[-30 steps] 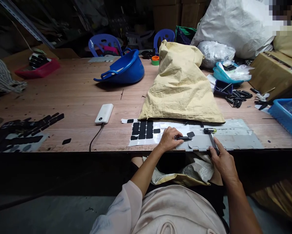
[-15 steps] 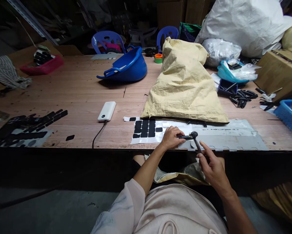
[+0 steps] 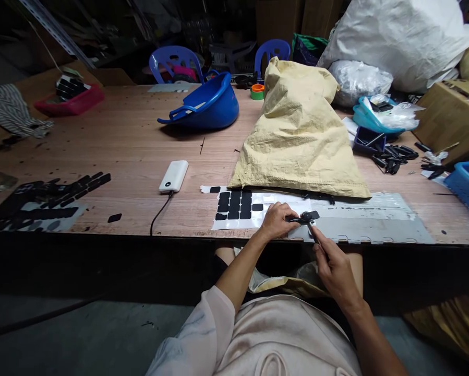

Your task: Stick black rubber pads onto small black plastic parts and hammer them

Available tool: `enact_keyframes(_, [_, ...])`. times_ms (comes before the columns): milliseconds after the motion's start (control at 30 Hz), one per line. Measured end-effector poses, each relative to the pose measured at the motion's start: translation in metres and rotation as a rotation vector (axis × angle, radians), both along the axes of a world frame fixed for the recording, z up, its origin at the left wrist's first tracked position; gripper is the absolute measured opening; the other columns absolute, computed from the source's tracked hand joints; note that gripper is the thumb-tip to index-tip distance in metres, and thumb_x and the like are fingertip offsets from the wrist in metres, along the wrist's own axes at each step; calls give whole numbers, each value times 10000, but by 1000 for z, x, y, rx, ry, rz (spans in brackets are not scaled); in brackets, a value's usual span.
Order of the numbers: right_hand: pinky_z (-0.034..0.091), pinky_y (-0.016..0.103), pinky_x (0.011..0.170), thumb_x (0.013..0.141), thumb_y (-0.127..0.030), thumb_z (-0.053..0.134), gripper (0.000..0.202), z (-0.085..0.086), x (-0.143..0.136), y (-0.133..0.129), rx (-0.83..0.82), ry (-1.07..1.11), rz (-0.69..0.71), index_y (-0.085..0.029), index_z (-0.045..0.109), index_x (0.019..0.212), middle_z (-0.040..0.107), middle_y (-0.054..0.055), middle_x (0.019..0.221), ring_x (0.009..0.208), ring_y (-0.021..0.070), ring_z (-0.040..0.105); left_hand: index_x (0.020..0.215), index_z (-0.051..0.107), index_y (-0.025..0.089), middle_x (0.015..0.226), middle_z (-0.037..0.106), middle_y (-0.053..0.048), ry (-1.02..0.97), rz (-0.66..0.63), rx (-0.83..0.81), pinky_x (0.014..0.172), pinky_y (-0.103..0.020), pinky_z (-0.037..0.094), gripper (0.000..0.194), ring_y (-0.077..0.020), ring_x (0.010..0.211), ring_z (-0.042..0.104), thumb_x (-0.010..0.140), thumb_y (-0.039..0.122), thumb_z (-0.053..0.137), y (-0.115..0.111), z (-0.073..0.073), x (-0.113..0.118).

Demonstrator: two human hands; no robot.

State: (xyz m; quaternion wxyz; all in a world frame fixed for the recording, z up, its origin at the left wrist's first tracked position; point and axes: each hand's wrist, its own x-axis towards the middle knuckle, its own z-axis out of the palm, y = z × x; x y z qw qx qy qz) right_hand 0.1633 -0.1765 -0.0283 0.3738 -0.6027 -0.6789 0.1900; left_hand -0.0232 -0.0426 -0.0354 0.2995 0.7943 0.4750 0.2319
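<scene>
My left hand (image 3: 278, 220) rests at the table's front edge, its fingers closed on a thin black rod (image 3: 294, 220) that points right. My right hand (image 3: 333, 261) grips the dark handle of a small tool (image 3: 306, 216) with a round black head. The tool's head lies over the rod's right end, and a black patch (image 3: 314, 214) shows just beside it. Left of my left hand is a white sheet (image 3: 234, 224) with rows of black rounded squares (image 3: 235, 205). Beneath the tool is a grey board (image 3: 367, 222).
A yellow cloth sack (image 3: 300, 136) stands behind my hands. Farther left are a white power bank (image 3: 173, 176) with a cable and a tilted blue basin (image 3: 206, 107). Black parts (image 3: 398, 154) lie at the right, near a cardboard box (image 3: 453, 117) and a blue tray (image 3: 467, 185).
The tool's head has come down onto the rod's end, and my right hand has moved slightly up and left. A black patch now shows beside the head. The view has shifted a little.
</scene>
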Motion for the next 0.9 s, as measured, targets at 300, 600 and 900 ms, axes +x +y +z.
enact_keyframes(300, [586, 355, 1018, 1032, -333, 470, 477, 3, 1, -3, -39, 21, -48, -225, 656, 1458, 761, 107, 1294, 1127, 211, 734, 926, 831, 253, 934, 748, -24, -9, 4, 2, 973, -377, 466, 139, -225, 961, 627, 789, 245, 859, -1, 2, -1])
enact_keyframes(600, [542, 404, 1019, 984, -351, 458, 516, 13, 56, 8, -34, -188, -440, -194, 673, 1426, 720, 134, 1195, 1082, 252, 671, 927, 822, 253, 939, 744, -28, 29, 24, 35, 963, -379, 474, 161, -242, 981, 632, 768, 253, 853, -3, 1, 2])
enact_keyframes(900, [506, 374, 734, 936, -360, 490, 527, 8, 79, 15, -290, -375, -694, -250, 726, 1394, 563, 117, 1149, 732, 172, 520, 949, 817, 244, 932, 733, -35, 50, 11, 27, 965, -377, 469, 163, -244, 976, 624, 795, 288, 848, -4, 3, 0])
